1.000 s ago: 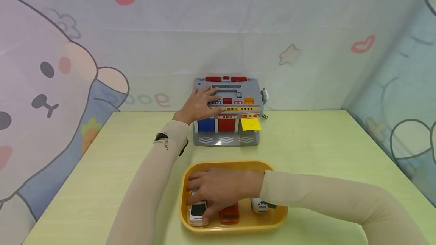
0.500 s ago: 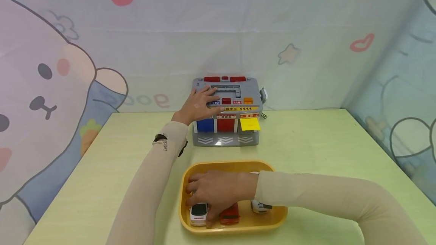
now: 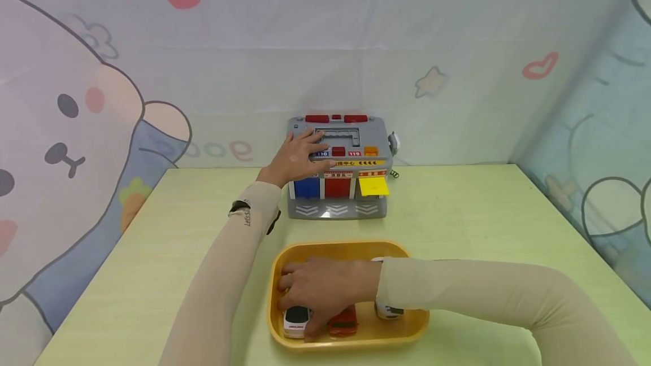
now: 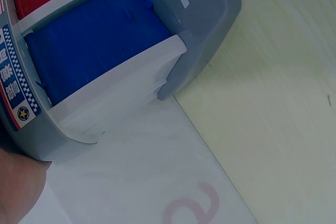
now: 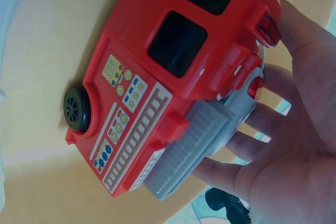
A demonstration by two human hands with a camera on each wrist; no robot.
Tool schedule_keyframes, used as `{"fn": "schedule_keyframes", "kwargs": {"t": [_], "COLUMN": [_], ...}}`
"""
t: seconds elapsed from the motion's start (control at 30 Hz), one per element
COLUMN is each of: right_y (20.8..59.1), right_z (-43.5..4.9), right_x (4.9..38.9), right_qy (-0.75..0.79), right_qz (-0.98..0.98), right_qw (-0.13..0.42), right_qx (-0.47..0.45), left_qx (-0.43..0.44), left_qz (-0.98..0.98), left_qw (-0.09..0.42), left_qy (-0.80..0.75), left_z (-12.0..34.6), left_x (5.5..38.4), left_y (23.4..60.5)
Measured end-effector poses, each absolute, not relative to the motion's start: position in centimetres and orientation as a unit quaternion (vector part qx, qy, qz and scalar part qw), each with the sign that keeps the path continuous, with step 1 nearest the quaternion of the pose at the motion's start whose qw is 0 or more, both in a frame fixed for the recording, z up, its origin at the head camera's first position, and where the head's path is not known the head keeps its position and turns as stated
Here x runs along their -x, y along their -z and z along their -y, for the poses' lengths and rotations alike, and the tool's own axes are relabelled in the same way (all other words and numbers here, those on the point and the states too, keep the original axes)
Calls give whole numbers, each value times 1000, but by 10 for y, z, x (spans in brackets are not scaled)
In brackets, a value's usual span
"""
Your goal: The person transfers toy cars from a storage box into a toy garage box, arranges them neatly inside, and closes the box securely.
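Note:
My left hand [image 3: 300,154] rests with spread fingers on the left top of a grey toy rescue station [image 3: 376,137]. Below it, the blue door [image 4: 100,40] is down, as is the red door [image 3: 338,187]; a yellow flap [image 3: 373,186] sticks out at the right bay. Inside a yellow tray [image 3: 351,344], my right hand [image 3: 325,287] straddles a white toy car [image 3: 296,329], fingers along its left and thumb on its right. A red toy fire truck [image 5: 142,77] stands right beside it. The hand hides much of the white car.
A white toy police car [image 3: 389,312] lies at the tray's right, partly under the right sleeve [image 3: 458,284]. A white handset [image 3: 394,143] hangs on the station's right side. Behind the pale table [image 3: 488,230] rises a printed cloth backdrop [image 3: 285,44].
The right hand has shifted slightly, its thumb moving from the white car's front end into the gap beside the red fire truck. The left hand stays on the station.

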State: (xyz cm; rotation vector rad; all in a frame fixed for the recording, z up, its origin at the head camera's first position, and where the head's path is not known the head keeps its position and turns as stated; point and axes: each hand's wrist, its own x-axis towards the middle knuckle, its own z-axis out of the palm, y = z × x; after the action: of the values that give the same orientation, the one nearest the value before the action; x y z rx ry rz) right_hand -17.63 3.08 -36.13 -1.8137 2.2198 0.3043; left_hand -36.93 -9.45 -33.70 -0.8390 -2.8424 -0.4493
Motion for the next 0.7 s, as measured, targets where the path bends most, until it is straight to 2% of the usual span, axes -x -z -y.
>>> {"fn": "schedule_keyframes", "kwargs": {"t": [0.7], "right_y": [367], "right_z": [-29], "right_x": [180], "right_qy": [-90], "right_qz": [-765], "right_qw": [130], "right_qx": [625], "left_qx": [276], "left_qz": [947], "left_qw": [72], "left_qy": [148], "left_z": [94], "left_x": [371], "left_y": [339]}}
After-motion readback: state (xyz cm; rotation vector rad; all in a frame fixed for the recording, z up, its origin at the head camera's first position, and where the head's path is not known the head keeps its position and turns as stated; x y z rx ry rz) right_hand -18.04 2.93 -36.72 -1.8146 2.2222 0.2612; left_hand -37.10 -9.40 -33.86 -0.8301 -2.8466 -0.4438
